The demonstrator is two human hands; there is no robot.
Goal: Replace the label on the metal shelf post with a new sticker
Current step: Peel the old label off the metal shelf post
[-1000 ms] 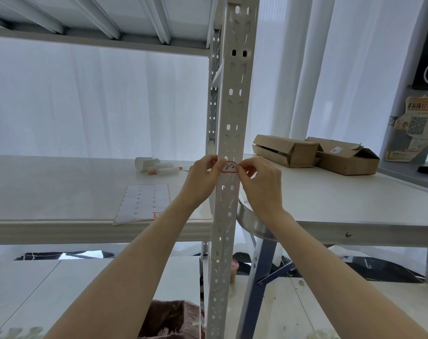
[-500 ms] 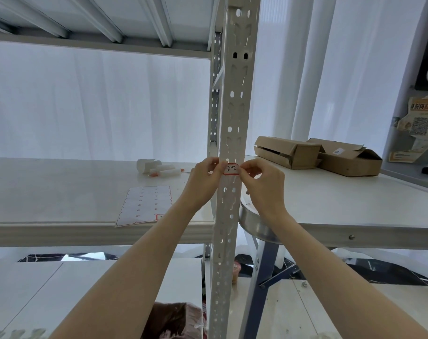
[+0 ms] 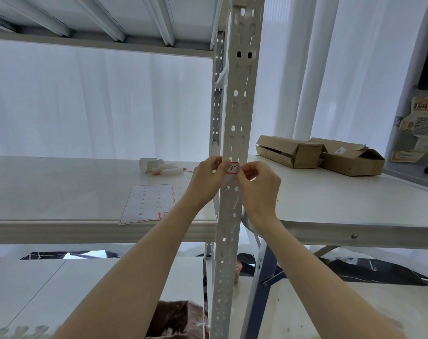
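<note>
We see the shelf board carrying a sticker sheet, markers; table holds two cardboard boxes.

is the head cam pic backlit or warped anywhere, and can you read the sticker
Head view: strong backlight from the white curtains leaves the scene pale and low in contrast; wide-angle warp makes the metal post lean; the sticker, pinched between left hand and right hand, shows a red border and dark handwriting that is too small to read.

Sticker sheet on shelf left of post, boxes on table right
</note>
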